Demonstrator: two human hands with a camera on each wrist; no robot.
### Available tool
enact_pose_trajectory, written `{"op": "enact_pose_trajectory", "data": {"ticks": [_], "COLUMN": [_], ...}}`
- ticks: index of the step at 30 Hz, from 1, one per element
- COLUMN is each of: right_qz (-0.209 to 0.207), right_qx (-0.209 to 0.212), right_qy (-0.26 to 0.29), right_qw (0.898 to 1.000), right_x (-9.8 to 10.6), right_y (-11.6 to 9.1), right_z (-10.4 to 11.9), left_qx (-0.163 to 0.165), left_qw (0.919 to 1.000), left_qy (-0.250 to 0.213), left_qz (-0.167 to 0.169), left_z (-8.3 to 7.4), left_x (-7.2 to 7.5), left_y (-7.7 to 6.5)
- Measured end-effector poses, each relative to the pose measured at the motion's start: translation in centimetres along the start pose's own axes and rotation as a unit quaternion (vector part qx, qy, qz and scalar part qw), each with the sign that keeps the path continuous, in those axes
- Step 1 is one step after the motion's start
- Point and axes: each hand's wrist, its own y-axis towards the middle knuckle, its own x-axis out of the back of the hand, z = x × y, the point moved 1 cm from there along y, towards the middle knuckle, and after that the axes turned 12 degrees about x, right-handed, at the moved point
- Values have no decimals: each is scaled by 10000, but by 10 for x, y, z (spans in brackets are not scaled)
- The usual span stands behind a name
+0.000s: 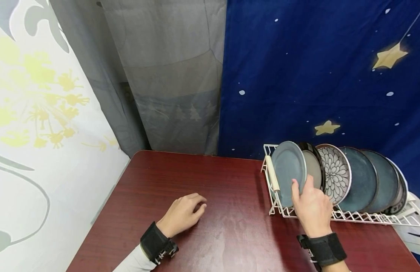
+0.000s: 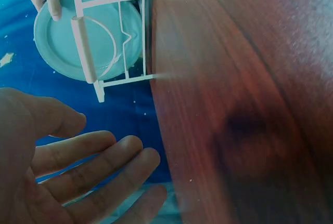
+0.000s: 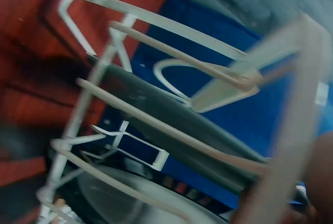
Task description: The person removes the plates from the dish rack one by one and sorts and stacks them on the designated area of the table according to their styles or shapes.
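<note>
My right hand pinches the rim of a round blue-grey plate, thumb on its front face and fingers behind the edge. This plate stands upright, leftmost in a white wire dish rack. In the left wrist view the thumb also overlaps the plate near its rim. The right wrist view is blurred, with the plate seen edge-on between the rack's wires. My left hand is over the table left of the rack, fingers loosely bent, holding nothing.
Right of the held plate stand a black-rimmed grey dish, a flower-patterned dish and several more plates. The rack has a pale handle on its left end. The dark red table meets a blue star curtain behind.
</note>
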Motion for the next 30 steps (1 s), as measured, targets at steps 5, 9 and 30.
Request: {"op": "enact_pose_trajectory", "data": {"ticks": [5,9,30], "right_qz": [-173,-297,-753], "right_qx": [255,386,854], "right_qy": [330,513,615], "right_qw": [9990,9975,9916], "right_x": [-11,-15,-11], "right_y": [-5,-5,3], "right_z": [-8,-11,-10], "left_qx": [47,78,81], "left_qw": [9997,9985,9983], "left_qy": [-201,-420,-405], "left_qz": [152,341,413], "left_z": [1,2,6], "left_x": [-8,-12,-10], "left_y": [-1,-3,-6]}}
